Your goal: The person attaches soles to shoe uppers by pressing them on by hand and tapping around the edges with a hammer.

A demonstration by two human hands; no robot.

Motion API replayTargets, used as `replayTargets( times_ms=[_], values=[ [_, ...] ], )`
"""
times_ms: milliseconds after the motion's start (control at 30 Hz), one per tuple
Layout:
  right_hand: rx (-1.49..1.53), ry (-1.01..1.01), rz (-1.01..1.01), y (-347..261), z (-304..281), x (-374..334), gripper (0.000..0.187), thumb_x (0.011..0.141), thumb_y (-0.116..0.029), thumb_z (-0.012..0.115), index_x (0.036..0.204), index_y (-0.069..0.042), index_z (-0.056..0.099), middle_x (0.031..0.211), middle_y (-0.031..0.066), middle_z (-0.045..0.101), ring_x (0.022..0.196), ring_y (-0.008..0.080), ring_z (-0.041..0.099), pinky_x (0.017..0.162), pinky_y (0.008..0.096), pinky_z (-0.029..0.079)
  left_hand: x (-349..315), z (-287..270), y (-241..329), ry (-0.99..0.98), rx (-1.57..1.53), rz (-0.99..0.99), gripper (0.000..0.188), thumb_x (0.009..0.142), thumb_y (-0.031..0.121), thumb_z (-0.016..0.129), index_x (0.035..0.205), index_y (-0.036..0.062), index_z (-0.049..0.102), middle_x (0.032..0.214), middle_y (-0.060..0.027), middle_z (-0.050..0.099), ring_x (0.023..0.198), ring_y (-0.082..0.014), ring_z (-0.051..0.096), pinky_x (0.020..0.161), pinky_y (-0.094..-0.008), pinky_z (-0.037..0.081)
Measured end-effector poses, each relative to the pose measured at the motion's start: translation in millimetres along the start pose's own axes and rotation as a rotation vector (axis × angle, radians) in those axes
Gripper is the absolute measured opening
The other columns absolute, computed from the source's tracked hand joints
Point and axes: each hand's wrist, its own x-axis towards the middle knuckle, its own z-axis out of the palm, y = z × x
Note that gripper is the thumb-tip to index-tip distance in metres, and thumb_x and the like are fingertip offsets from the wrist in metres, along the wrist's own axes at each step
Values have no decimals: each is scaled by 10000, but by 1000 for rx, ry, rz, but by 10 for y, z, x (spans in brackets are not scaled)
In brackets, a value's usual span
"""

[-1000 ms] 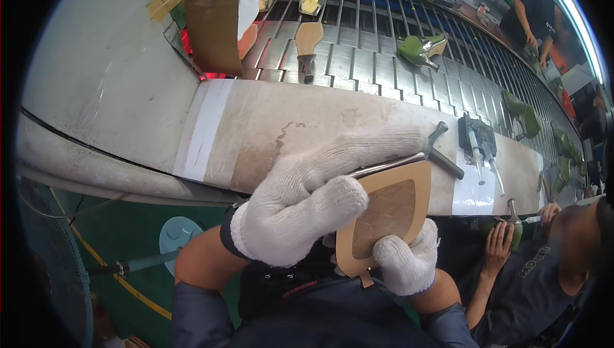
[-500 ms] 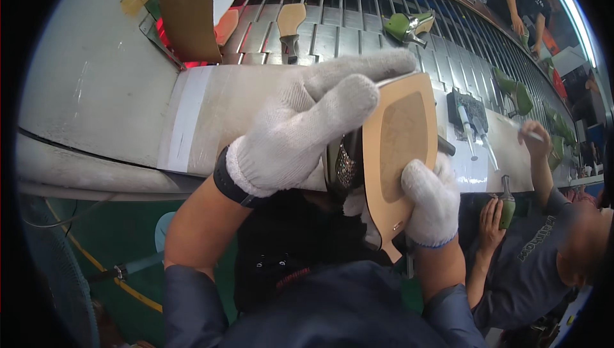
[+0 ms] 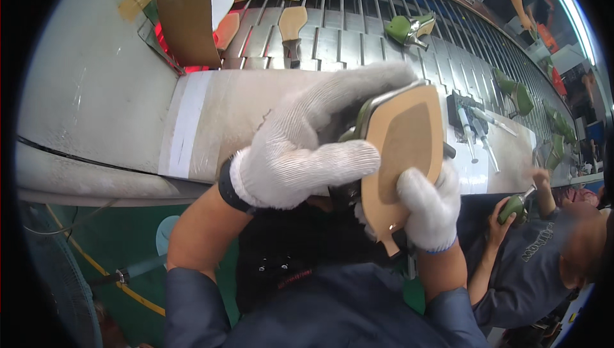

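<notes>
above the near edge of the long pale bench (image 3: 236,102), i have the shoe (image 3: 401,162) between both hands, sole face toward me. to handle it well, i'd let the right hand (image 3: 435,210) carry it: that hand is closed on the side, thumb on the sole, fingers mostly hidden behind. i'd keep the left hand (image 3: 297,150) light; it's spread wide, fingers stretched along the toe edge, thumb apart with its tip by the sole's rim (whether it bears any weight, i can't tell from here). even pressure along the rim seems wiser than one hard squeeze, and i'd spare the shiny upper from rubbing.

as for looks, the upper (image 3: 364,121) shows only as a glossy dark-green sliver at the left. the sole (image 3: 430,108) is smooth tan, with a duller brown patch (image 3: 406,143) across its middle, then a narrow tab (image 3: 388,246), and a tiny bright mark (image 3: 392,226) just above that.
</notes>
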Motion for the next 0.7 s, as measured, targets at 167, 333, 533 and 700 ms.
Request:
replayTargets(
  times_ms=[167, 333, 533, 700],
  values=[
    [-195, -14, -276, 367, -32, -130, 337, 1056, -237, 627, 914, 28, 778, 725, 92, 727, 582, 191, 671, 564, 337, 523, -211, 103, 118, 155, -233, -80, 603, 1041, 411, 684, 1478, 5, 601, 1525, -323, 636, 1427, -404, 649, 1225, -562, 514],
    [-506, -222, -466, 298, 70, -211, 250, 1016, -170, 662, 837, -11, 733, 702, 147, 652, 571, 337, 638, 558, 414, 510, -487, 236, 369, 312, -151, -122, 356, 1069, 354, 702, 1195, 34, 611, 1372, -358, 699, 1225, -409, 755, 1047, -563, 646],
    [-472, -322, -508, 258, 268, -139, 125, 960, -92, 759, 885, 7, 758, 698, 146, 645, 570, 363, 636, 559, 438, 516, -609, 236, 642, 479, -85, -195, 292, 1011, 213, 796, 1080, 49, 564, 1234, -342, 746, 1145, -397, 787, 1020, -545, 663],
    [-477, -403, -434, 233, 430, -84, 177, 958, -135, 814, 1013, 33, 798, 737, 153, 696, 606, 349, 692, 589, 430, 551, -642, 145, 762, 506, 144, -183, 337, 1001, 239, 825, 998, 54, 544, 1115, -285, 780, 1091, -353, 800, 1024, -509, 658]
  ],
)
